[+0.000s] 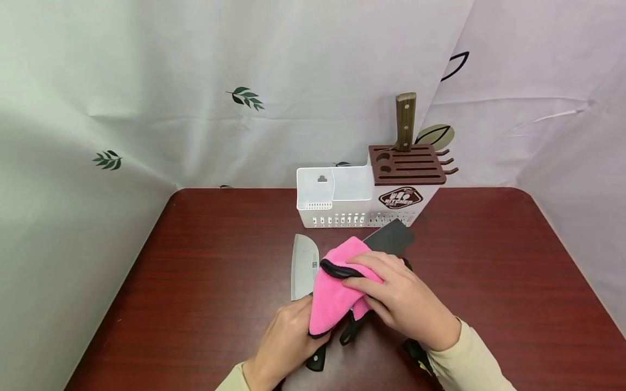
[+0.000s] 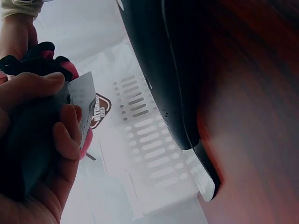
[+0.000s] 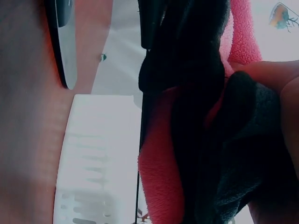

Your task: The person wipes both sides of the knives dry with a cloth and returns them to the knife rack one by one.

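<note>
My left hand [image 1: 286, 336] grips the black handle [image 2: 30, 135] of a knife, fingers wrapped around it. A strip of its shiny blade [image 2: 83, 95] shows ahead of the thumb. Over that blade lies a pink plush cloth [image 1: 335, 304] with a black backing, which my right hand [image 1: 408, 298] holds bunched in its fingers. Past the cloth, a broad dark blade end [image 1: 391, 238] sticks out in front of the rack; the middle of the blade is hidden. A second knife [image 1: 304, 269] with a wide curved blade lies on the table beside my left hand.
A white perforated rack [image 1: 337, 217] with a brown slotted top [image 1: 408, 165] stands at the back of the table [image 1: 205, 282]. One wooden-handled knife [image 1: 405, 122] stands in it. Black handles lie near my right wrist, one with a yellow mark [image 1: 418, 355]. White curtains surround the table.
</note>
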Demonstrator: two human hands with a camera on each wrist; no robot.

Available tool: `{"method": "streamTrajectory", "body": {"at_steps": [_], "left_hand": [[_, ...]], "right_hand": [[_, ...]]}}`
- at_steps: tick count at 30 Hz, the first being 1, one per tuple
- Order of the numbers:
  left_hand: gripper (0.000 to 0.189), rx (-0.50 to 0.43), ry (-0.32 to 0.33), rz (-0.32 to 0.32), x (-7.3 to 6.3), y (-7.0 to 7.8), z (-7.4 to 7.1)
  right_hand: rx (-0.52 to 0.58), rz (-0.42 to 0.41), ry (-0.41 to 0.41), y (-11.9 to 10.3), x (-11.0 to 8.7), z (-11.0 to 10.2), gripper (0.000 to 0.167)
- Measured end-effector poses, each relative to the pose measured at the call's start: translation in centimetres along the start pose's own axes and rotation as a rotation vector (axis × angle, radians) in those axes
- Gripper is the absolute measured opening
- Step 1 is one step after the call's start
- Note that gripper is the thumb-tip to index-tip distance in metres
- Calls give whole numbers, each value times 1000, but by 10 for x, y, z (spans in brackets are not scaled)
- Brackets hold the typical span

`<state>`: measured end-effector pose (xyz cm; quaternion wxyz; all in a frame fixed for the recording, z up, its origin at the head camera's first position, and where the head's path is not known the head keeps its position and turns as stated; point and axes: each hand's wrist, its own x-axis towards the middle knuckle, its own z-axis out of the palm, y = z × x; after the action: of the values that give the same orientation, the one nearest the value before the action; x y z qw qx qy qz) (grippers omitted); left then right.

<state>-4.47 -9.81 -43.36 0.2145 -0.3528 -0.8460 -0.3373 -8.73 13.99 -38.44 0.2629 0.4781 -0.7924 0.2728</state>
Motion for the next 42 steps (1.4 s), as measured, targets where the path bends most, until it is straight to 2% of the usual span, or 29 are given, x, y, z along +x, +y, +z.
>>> {"method": "streamTrajectory", "body": {"at_steps": [6,10,15,18,24,32,38,42], "left_hand": [[37,12,-3,-2,0,-1,1],[39,22,19,45,1,-3,2],[33,31,52,112,4,-4,2],[33,48,52,132,6,-4,2],[35,76,24,118,7,-3,1],[29,95,49,148,9,-2,0],[21,98,0,107,9,0,0],[24,116,18,144,9,-2,0]], "right_hand": [[-7,71,-102,2,-5,5,28],[-25,112,-162,2,-7,8,26],[-39,133,-144,1,-6,11,29],[-47,147,-134,2,-6,11,28],[-59,168,-138,6,-7,10,29],[-103,196,-123,14,-8,4,31],[-131,240,-113,22,-12,1,35],[-154,273,-105,28,-13,-3,36]]}}
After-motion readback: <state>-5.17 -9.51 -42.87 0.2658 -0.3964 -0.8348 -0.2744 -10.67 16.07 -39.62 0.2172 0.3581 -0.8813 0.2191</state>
